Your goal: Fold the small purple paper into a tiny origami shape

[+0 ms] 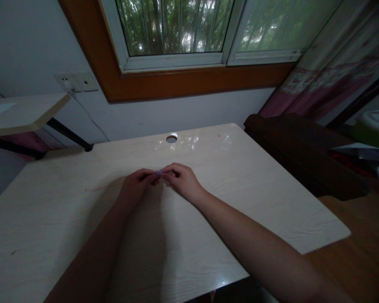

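Between my fingertips, over the middle of the pale wood-grain table [240, 185], is a small blue-purple piece [158, 173]; it is too small for me to tell its kind. My left hand [137, 183] pinches it from the left, thumb against forefinger. From the right, my right hand [182, 179] pinches the same piece, and the two hands nearly meet there. Much of the piece is hidden by the fingers.
A round cable hole [171, 139] lies near the table's back edge, with a small red speck [219, 136] to its right. A raised shelf [28, 111] on black legs stands at the back left. Dark wooden furniture [303, 155] borders the right side, below a curtain.
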The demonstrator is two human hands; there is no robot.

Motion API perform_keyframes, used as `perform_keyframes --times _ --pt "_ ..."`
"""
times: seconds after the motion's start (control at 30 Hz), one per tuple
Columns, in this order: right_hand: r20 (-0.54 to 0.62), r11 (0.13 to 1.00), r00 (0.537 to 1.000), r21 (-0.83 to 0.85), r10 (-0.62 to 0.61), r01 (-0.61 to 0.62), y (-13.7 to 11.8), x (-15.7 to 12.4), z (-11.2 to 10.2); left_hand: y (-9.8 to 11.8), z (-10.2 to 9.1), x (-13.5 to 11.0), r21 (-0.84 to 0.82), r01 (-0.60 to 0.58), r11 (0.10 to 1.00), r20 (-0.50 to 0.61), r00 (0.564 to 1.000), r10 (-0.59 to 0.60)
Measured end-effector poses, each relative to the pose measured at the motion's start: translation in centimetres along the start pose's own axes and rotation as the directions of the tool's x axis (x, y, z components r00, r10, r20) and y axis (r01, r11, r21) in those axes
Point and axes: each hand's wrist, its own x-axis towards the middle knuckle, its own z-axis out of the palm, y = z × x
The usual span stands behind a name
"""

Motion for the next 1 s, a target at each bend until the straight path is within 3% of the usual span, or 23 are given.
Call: perform_keyframes --times 0.5,0.67,0.83,1.0 --pt "0.059 0.989 0.992 0.087 0.114 -0.119 0.45 0.14 0.13 0.5 0.1 -0.23 0.018 -0.014 1.0 0.011 1.0 0.014" --pt "0.075 0.989 0.992 0.099 0.105 -0.112 0.76 0.17 0.16 0.4 -0.03 -0.17 0.011 -0.004 1.0 0.021 1.0 0.004" --pt "0.006 0.985 0.997 0.154 0.082 -0.082 0.78 0.12 0.24 0.39 0.01 -0.1 -0.007 0.002 1.0 0.021 1.0 -0.002" --pt "0.003 0.995 0.999 0.097 0.034 -0.034 0.44 0.03 0.22 0.46 0.1 -0.12 0.002 -0.008 1.0 0.002 1.0 0.008"
